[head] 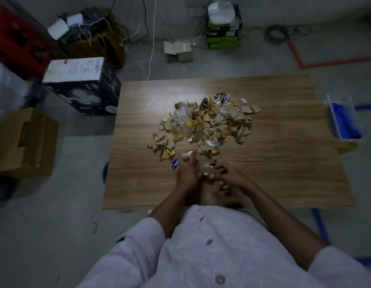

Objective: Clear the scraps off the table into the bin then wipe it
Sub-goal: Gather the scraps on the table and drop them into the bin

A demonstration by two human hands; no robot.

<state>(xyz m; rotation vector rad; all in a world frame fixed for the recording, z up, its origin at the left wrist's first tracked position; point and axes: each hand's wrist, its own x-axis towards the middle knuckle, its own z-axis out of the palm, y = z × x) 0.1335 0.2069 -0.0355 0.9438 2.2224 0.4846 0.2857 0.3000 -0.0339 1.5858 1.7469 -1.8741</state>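
1. Scraps (209,119) lie heaped on the table (284,163), the nearest few between both hands.
2. Left hand (187,171) presses them, fingers straight.
3. Right hand (232,177) has curled fingers; I cannot tell if it grips anything.

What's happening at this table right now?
A person is scooping up scraps. The left hand and right hand cup a few pieces between them at the near edge of the scrap pile, most of which lies in the middle of the table. A blue cloth sits in a clear container at the right edge; wiping hasn't begun.
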